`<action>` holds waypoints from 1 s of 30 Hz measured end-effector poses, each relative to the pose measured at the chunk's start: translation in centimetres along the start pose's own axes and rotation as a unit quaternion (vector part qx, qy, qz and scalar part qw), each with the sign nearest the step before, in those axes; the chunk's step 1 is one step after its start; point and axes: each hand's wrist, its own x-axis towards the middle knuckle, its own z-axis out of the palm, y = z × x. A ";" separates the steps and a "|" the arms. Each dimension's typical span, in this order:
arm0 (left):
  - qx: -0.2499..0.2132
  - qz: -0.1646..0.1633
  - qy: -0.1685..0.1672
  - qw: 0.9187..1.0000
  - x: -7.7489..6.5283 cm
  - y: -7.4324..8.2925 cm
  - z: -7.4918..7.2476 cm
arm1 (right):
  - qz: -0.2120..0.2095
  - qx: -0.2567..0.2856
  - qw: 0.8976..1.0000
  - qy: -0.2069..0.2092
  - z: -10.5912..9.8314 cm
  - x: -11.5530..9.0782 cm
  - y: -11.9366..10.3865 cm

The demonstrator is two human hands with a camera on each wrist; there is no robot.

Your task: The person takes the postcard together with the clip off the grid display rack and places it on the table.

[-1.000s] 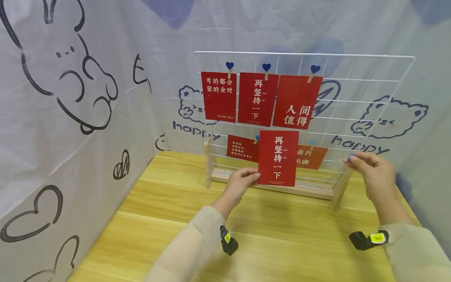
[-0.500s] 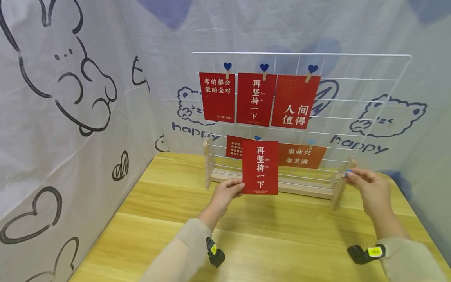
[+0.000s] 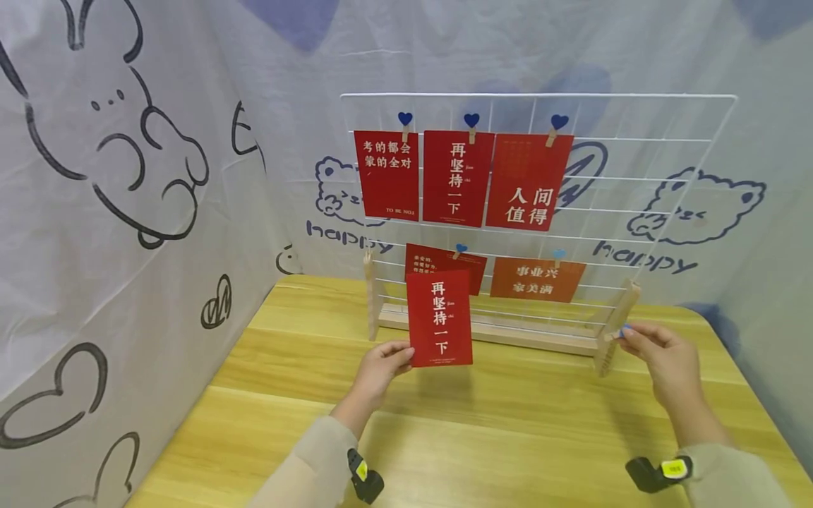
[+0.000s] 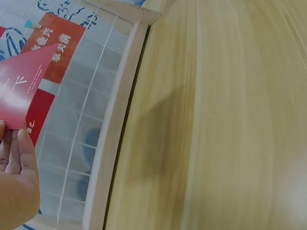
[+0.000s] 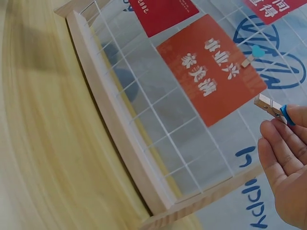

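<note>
My left hand (image 3: pixel 380 370) pinches the lower left edge of a red card (image 3: pixel 440 321) with white characters, held upright in front of the rack. My right hand (image 3: pixel 667 356) pinches a small wooden clothespin (image 5: pixel 269 106) with a blue ornament between thumb and fingers, beside the rack's right foot. Behind them stands a white wire grid rack (image 3: pixel 635 140) on a wooden base (image 3: pixel 508 336). Three red cards hang on its upper row, one of them a card (image 3: pixel 459 180) like the held one. Lower down, a red card (image 3: pixel 471 271) is partly hidden by the held card, next to an orange card (image 3: pixel 538 280).
The rack stands on a yellow wood-grain table (image 3: pixel 508 416). White cloth (image 3: pixel 190 296) with line drawings hangs at the back and sides. Dark blue heart clothespins, such as this clothespin (image 3: pixel 471 125), fasten the top cards; lighter blue ones fasten the lower cards.
My left hand has carried the red card left and down, uncovering the orange card. My right hand has lowered slightly with the clothespin. The head view has shifted a little.
</note>
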 end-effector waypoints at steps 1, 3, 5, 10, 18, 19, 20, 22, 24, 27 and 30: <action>-0.003 -0.001 0.005 1.000 -0.1 -0.1 -0.2 | 0.003 -0.001 1.000 0.004 0.1 -0.3 -0.1; -0.010 -0.002 0.015 1.000 -0.3 -0.3 -0.5 | 0.004 -0.001 1.000 0.007 0.4 -1.0 -0.4; -0.014 -0.004 0.025 1.000 -0.5 -0.5 -0.8 | 0.004 -0.002 1.000 0.008 0.6 -1.7 -0.7; -0.011 -0.008 0.045 0.999 -0.9 -0.9 -1.6 | 0.012 0.014 1.000 0.011 0.8 -3.6 -1.4; -0.001 -0.023 0.064 0.998 -1.9 -1.4 -3.1 | 0.043 0.012 0.999 0.028 0.3 -5.5 -1.9; -0.001 -0.026 0.067 0.997 -2.0 -1.5 -3.3 | 0.048 0.014 0.998 0.027 0.3 -5.7 -2.0; -0.001 -0.027 0.070 0.997 -2.1 -1.6 -3.6 | 0.053 0.012 0.998 0.025 0.3 -6.0 -2.2; -0.002 -0.030 0.075 0.997 -2.3 -1.8 -4.0 | 0.065 0.013 0.998 0.021 0.4 -6.5 -2.5; 0.003 -0.033 0.079 0.996 -2.5 -2.0 -4.4 | 0.074 0.019 0.997 0.016 0.5 -7.0 -2.7; 0.007 -0.034 0.082 0.996 -2.7 -2.3 -4.9 | 0.084 0.015 0.996 0.013 0.6 -7.7 -2.9; 0.007 -0.039 0.088 0.995 -3.0 -2.7 -5.4 | 0.101 0.005 0.995 0.013 0.6 -8.4 -3.1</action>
